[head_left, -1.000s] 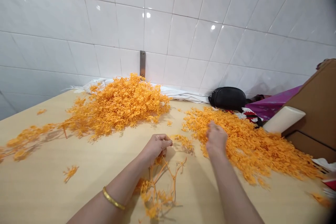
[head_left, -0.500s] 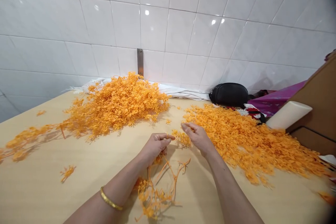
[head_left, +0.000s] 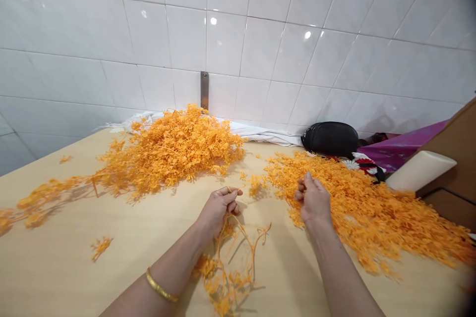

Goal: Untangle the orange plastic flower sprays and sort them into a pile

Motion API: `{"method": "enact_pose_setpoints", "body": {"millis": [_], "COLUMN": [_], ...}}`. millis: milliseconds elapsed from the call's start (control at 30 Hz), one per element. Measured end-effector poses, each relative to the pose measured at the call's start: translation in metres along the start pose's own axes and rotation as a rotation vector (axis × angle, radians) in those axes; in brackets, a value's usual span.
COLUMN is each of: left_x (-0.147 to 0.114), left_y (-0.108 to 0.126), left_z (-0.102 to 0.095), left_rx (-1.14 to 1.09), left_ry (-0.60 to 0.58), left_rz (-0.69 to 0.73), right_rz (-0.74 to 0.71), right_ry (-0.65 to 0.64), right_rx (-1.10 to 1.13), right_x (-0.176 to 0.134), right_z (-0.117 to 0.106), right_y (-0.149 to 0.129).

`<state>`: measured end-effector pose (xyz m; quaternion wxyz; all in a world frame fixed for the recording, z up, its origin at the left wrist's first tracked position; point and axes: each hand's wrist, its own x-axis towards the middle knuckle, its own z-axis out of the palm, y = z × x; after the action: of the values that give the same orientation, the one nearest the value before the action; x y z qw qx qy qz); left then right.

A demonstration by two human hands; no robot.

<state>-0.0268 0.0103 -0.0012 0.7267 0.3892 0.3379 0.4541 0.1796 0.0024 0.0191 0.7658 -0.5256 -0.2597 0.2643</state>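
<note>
Orange sprig [head_left: 235,278] over surface [head_left: 141,228], long axis pointing toward us from left hand [head_left: 221,205], which hides some of stem; left fingers pinch it. Right hand [head_left: 314,200] beside orange pile [head_left: 368,208]: fingers curled, whether closed we cannot tell. Brown board [head_left: 466,163] cut off by frame.

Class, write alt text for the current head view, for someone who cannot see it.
The left hand holds an orange sprig over a table, while the right hand is near the right heap of orange sprigs. The left heap lies before a tiled wall; a black pouch and pale roll are beside the right heap.
</note>
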Motion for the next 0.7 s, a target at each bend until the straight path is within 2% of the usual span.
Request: {"method": "enact_pose_setpoints", "body": {"millis": [133,233,433,600,667,700], "left_x": [0.005,0.005,0.002,-0.001,-0.003,-0.004], "left_y": [0.005,0.007,0.004,0.004,0.006,0.007], "left_z": [-0.002,-0.002,-0.001,0.001,0.003,0.004], "left_rx": [-0.202,-0.222,-0.048,0.171,0.274,0.335], "left_ry": [0.008,-0.008,-0.087,-0.157,-0.146,-0.1], "left_rz": [-0.049,-0.058,-0.014,-0.064,-0.073,-0.038], "right_rz": [0.162,0.277,0.419,0.466,0.479,0.466], "right_ry": [-0.205,-0.317,-0.446,-0.462,-0.45,-0.436], "right_rx": [0.016,-0.02,0.059,0.117,0.088,0.071], "right_x": [-0.019,-0.027,-0.032,-0.034,-0.035,-0.036], "right_z": [0.01,0.014,0.019,0.022,0.023,0.023], "right_y": [-0.003,-0.001,0.003,0.01,0.015,0.017]}}
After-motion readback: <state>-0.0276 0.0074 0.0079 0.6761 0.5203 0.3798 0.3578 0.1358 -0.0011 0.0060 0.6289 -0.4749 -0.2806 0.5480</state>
